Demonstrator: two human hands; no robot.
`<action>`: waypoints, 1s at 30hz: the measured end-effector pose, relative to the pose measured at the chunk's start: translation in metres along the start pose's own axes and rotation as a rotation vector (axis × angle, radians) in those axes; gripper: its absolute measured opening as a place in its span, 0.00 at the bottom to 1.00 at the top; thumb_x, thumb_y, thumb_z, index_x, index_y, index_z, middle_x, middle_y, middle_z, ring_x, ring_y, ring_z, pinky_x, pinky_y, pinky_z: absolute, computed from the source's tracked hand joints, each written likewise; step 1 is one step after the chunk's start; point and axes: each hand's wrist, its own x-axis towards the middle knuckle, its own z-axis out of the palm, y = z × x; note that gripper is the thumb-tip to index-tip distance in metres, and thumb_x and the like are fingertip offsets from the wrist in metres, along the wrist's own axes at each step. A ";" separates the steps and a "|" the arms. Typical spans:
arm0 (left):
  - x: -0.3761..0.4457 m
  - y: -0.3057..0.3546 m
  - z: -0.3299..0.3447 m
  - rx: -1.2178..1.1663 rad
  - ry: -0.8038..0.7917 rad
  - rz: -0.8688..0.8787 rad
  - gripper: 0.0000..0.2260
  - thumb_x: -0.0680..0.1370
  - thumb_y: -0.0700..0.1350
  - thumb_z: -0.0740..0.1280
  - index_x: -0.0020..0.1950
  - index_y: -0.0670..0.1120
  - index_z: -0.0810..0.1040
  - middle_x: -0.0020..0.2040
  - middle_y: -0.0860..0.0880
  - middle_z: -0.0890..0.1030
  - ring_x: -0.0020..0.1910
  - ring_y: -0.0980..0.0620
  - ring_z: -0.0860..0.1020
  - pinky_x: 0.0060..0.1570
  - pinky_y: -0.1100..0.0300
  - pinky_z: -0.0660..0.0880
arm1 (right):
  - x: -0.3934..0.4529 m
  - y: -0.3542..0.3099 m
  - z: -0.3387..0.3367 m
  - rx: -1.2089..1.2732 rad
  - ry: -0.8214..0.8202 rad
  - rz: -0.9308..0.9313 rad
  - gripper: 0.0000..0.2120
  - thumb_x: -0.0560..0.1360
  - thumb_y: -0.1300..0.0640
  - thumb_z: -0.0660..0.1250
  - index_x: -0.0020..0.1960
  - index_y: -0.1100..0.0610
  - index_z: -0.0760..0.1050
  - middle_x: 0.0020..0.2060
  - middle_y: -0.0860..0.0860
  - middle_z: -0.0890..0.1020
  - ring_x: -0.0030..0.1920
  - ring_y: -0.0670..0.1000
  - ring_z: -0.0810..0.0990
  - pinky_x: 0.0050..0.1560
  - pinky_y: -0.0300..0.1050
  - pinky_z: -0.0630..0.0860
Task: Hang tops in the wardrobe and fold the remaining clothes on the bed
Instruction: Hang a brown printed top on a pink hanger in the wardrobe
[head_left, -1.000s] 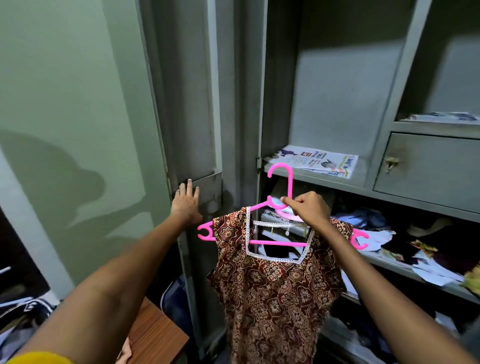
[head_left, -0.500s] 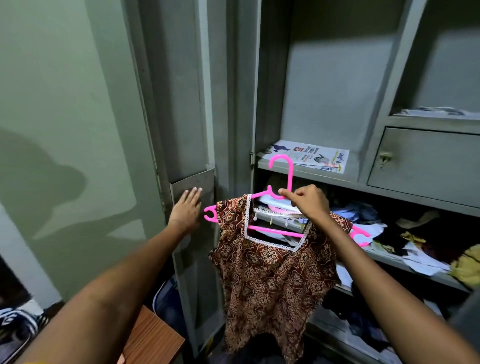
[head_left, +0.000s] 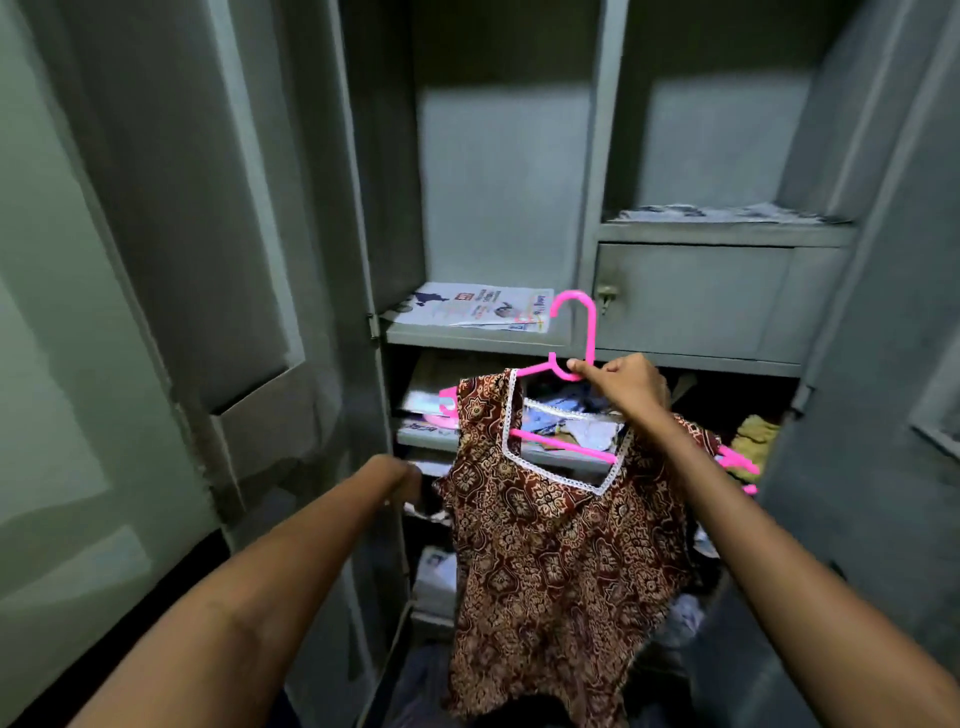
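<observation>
Far left of frame: open grey metal wardrobe door (head_left: 171, 291), inner panel facing the camera, with a raised plate at its middle. Lower left: left forearm reaches in from the bottom edge toward the door's hinge edge. Left hand (head_left: 402, 480) is blurred and mostly end-on, just beside the top's left shoulder; cannot tell if fingers are spread or curled, or whether they touch anything.

Centre: wardrobe (head_left: 498, 156) interior, tall bare compartment above a shelf. On that shelf lies a printed newspaper sheet (head_left: 475, 306), flat, at centre frame. Below it, a shelf crammed with crumpled clothes and papers (head_left: 571, 421), seen partly through the top's neckline.

Centre-right: pink plastic hanger (head_left: 582, 332), hook upright and tilted slightly, in front of the shelf edge. Right hand (head_left: 628, 384) pinches the hanger at the base of the hook, thumb and fingers curled round it. Maroon printed top (head_left: 556, 545) with white lace neckline hangs on the hanger, draping down to the bottom of frame, in front of the lower shelves, not yet inside on any rail.

Right: small locker door with keyhole (head_left: 696, 296), closed, right of the hook. Papers (head_left: 727, 213) lie on the shelf above it. Yellow cloth (head_left: 756, 436) sits on the cluttered shelf at right. Far right edge: the second wardrobe door (head_left: 883, 364), open.
</observation>
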 end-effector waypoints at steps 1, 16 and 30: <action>0.003 0.014 -0.010 0.002 0.015 0.052 0.16 0.79 0.44 0.63 0.65 0.39 0.74 0.54 0.45 0.80 0.39 0.50 0.74 0.38 0.58 0.74 | 0.003 0.006 -0.013 0.010 -0.004 0.044 0.29 0.68 0.36 0.69 0.23 0.58 0.66 0.21 0.51 0.69 0.26 0.51 0.69 0.29 0.43 0.59; 0.027 0.208 -0.150 -0.139 0.042 0.437 0.15 0.81 0.43 0.60 0.66 0.40 0.73 0.64 0.39 0.76 0.55 0.43 0.78 0.48 0.57 0.66 | 0.067 0.044 -0.171 0.154 0.175 0.177 0.12 0.71 0.66 0.68 0.30 0.60 0.72 0.26 0.54 0.74 0.24 0.49 0.65 0.23 0.37 0.60; 0.036 0.189 -0.362 -0.342 1.082 0.576 0.17 0.77 0.48 0.66 0.62 0.41 0.74 0.62 0.40 0.76 0.61 0.43 0.74 0.58 0.55 0.71 | 0.231 -0.068 -0.284 0.121 0.408 -0.044 0.06 0.70 0.66 0.70 0.35 0.64 0.75 0.30 0.57 0.75 0.26 0.51 0.69 0.27 0.42 0.64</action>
